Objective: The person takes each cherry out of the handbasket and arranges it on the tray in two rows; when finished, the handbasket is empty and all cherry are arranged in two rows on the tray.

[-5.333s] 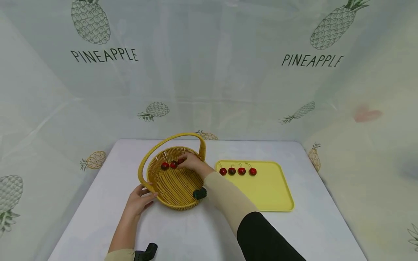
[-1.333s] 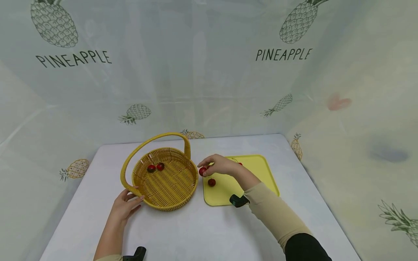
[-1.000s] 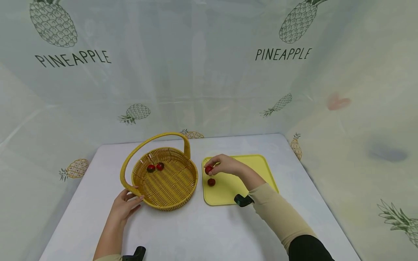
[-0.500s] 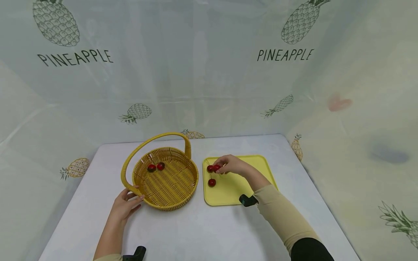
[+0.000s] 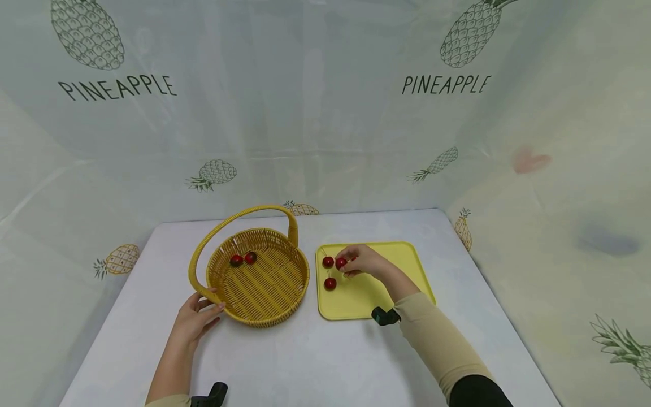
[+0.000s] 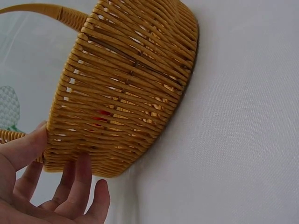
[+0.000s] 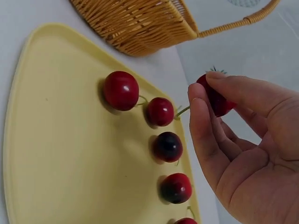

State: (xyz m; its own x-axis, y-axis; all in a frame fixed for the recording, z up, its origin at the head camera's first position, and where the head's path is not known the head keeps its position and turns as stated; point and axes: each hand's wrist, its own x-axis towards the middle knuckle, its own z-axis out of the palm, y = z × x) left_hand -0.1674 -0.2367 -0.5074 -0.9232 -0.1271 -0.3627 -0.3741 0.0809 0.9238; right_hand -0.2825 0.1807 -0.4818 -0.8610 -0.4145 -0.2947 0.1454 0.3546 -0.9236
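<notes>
My left hand (image 5: pixel 195 319) grips the rim of the yellow wicker basket (image 5: pixel 264 322) near one end of its handle, thumb on the rim and fingers along the outer wall. Two dark red cherries (image 5: pixel 243 259) lie together at the far left inside the basket. My right hand (image 5: pixel 363 261) pinches a cherry (image 7: pixel 215 95) between thumb and fingertips, over the left part of the yellow tray (image 5: pixel 351 311). Beneath it, a row of cherries (image 7: pixel 168 147) runs along the tray's far edge. Another cherry (image 5: pixel 330 284) sits in front of the row's left end.
Basket and tray stand side by side on a white-covered table (image 5: pixel 295 367), with a narrow gap between them. The tall basket handle (image 5: pixel 244 213) arches over the basket. Behind hangs a pale curtain (image 5: pixel 305 124) printed with pineapples.
My right hand was inside the basket at first, then came over the tray's left edge with a cherry and has shifted a little right. My left hand keeps its grip on the basket.
</notes>
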